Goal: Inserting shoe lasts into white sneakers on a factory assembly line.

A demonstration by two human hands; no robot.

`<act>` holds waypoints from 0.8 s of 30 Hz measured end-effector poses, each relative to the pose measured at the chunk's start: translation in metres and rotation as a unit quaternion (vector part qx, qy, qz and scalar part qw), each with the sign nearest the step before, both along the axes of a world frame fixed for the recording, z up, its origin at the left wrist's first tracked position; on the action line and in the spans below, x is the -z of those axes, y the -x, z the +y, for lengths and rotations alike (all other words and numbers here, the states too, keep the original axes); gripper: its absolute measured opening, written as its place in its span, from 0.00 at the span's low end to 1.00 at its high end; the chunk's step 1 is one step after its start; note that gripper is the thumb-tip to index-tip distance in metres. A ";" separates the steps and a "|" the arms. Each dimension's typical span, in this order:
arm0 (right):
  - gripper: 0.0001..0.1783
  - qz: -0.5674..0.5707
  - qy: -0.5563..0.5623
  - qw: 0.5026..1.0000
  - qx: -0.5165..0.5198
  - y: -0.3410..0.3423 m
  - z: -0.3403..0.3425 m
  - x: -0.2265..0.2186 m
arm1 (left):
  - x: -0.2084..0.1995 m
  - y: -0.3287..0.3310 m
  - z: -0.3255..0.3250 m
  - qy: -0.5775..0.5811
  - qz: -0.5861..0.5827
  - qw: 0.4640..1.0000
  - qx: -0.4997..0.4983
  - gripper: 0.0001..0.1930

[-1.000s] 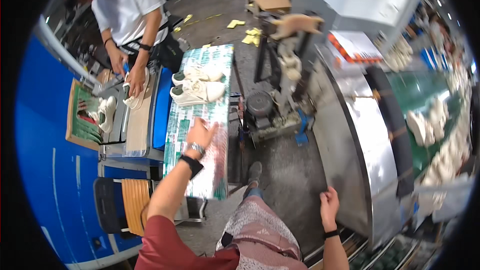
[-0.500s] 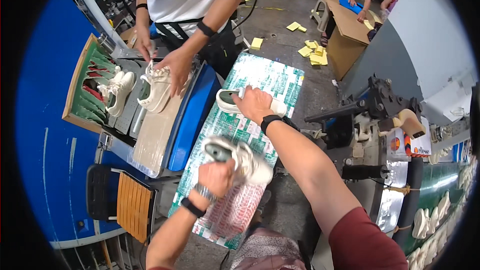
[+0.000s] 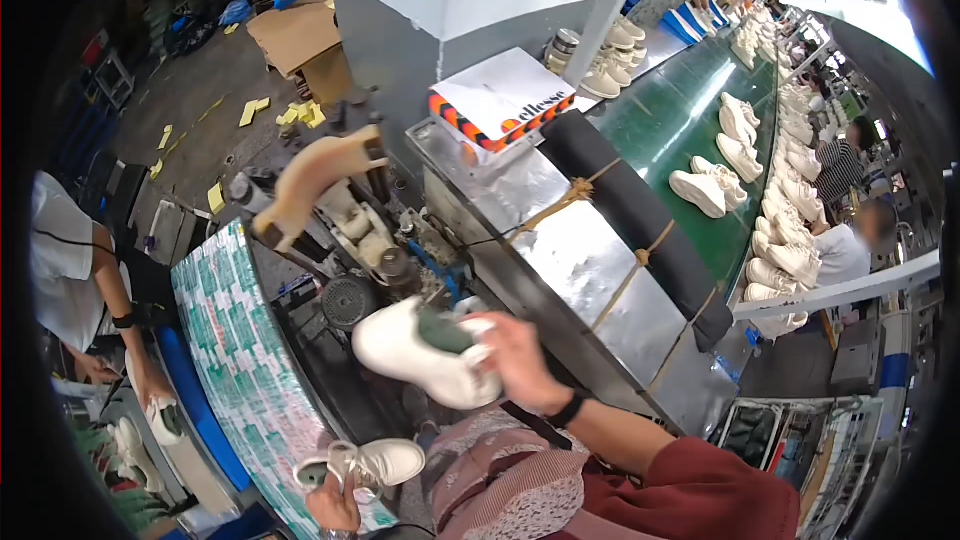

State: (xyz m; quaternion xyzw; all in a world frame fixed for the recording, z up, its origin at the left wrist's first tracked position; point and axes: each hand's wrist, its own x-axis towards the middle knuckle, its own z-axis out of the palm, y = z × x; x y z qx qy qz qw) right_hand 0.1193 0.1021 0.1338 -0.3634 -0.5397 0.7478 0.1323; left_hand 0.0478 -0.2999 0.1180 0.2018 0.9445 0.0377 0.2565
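An off-white sneaker (image 3: 410, 348) with a dark green lining is lifted in front of a machine. My right hand (image 3: 518, 362) is closed around its heel end, slightly blurred. Low in the view, my left hand (image 3: 334, 506) grips a second off-white sneaker (image 3: 385, 462) with laces, held over the near end of a table (image 3: 240, 320) covered in green-and-white printed sheeting. The fingers of that hand are partly hidden by the shoe.
The machine (image 3: 355, 230) with a curved tan pad stands ahead. A metal ledge (image 3: 560, 260) and black roll (image 3: 640, 230) border a green conveyor (image 3: 690, 135) carrying several sneakers. A shoebox (image 3: 500, 100) sits on the ledge. At left, a co-worker's hand (image 3: 150, 380) touches another sneaker.
My view has swung right toward the machine and conveyor. The right-hand shoe has come off the table and moved beyond its right edge; the left hand still holds its shoe.
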 end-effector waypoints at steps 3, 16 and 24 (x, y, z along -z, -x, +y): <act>0.18 -0.033 -0.085 0.990 0.111 -0.092 0.111 0.029 | -0.014 -0.022 0.079 -0.147 0.045 0.986 0.068 0.12; 0.43 0.149 0.444 0.869 -0.160 -0.077 0.122 -0.017 | -0.081 -0.035 0.308 -0.460 0.144 0.849 0.219 0.15; 0.51 0.192 -0.189 0.947 -0.174 0.050 0.106 -0.050 | -0.007 0.041 0.322 -0.649 -0.112 0.732 -0.171 0.13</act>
